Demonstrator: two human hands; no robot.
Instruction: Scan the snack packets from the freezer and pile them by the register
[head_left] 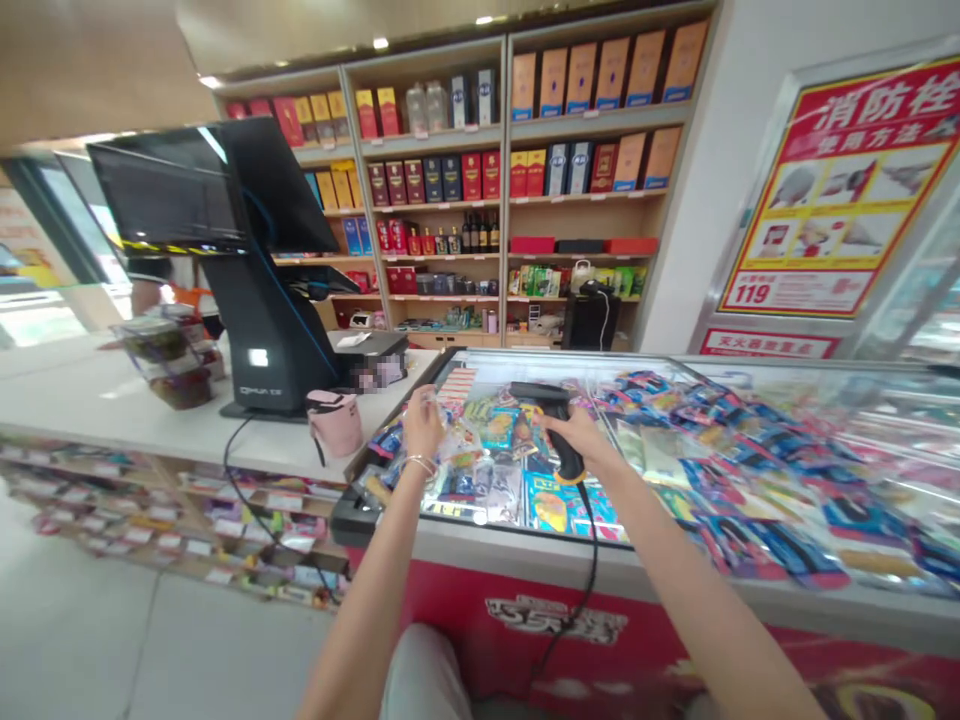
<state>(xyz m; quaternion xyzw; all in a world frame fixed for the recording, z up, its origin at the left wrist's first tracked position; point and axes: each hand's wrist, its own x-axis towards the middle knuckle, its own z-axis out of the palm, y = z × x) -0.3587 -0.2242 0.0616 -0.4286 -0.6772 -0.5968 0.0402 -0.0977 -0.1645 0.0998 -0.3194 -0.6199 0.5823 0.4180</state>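
Note:
Over the freezer, my right hand (581, 437) is wrapped round the grip of a black barcode scanner (566, 455), its head pointing left. From its base a black cable (592, 540) hangs down the red freezer front. My left hand (424, 422), with bracelets at the wrist, is raised over the left end of the freezer. Its fingers are pinched on a clear plastic package (459, 440), whose contents are hard to make out. Many colourful wrapped packs (495, 428) lie below the glass between and around my hands.
A pink cup bag (335, 425) and a black register screen (169, 195) stand on the white counter (97, 385) at left. Stacked food containers (176, 365) are beside them. Shelves of boxes (435, 180) line the back wall. The freezer (480, 540) extends right.

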